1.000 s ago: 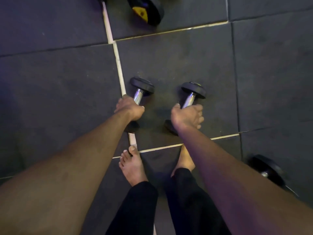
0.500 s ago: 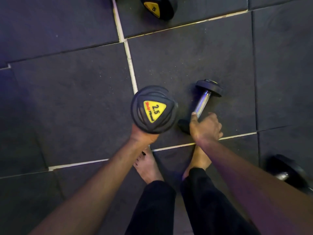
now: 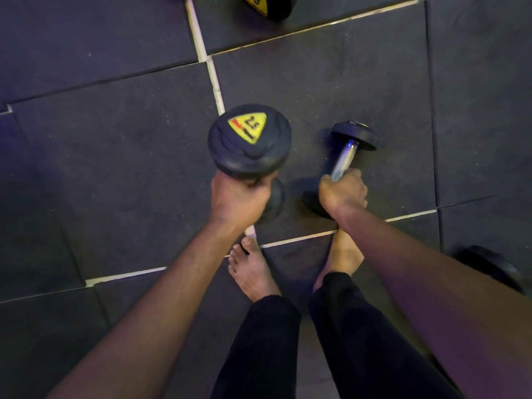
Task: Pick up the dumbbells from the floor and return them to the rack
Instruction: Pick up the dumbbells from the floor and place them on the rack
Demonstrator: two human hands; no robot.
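Note:
My left hand (image 3: 234, 197) grips the handle of a small black dumbbell (image 3: 249, 139) and holds it up off the floor, its end with a yellow 2.5 label turned toward the camera. My right hand (image 3: 342, 191) is curled round the chrome handle of a second black dumbbell (image 3: 354, 136), which points away from me. Its near end is by the dark rubber floor (image 3: 115, 168), and I cannot tell whether it touches. The rack is not in view.
Another dumbbell (image 3: 267, 5) with a yellow label lies at the top edge. A further black dumbbell (image 3: 492, 267) lies at the right, partly behind my right forearm. My bare feet (image 3: 250, 269) stand just below the hands on the tiled mats.
My left hand has lifted its dumbbell off the floor and tipped its labelled end up toward the camera. My right hand has kept its grip on the second dumbbell's handle.

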